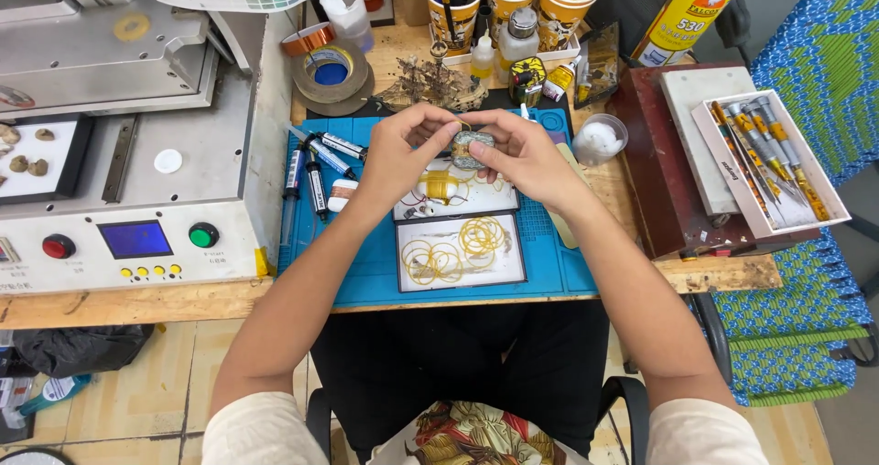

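Both hands meet above the blue work mat (366, 264), fingertips pinched together on a small grey and gold object (472, 145). My left hand (399, 154) grips its left end. From the right, my right hand (524, 154) holds it between thumb and fingers. Below the hands lies a black-rimmed white tray (461, 253) with several gold wire rings. Behind that, a second tray (493, 200) holds a spool of gold wire (441, 187).
A grey machine (137, 145) with red and green buttons fills the left side. Pens and tubes (316, 167) lie on the mat's left. Tape rolls (330, 70), cups of tools (508, 7), a spray can (689, 12) and a white box of screwdrivers (767, 154) ring the bench.
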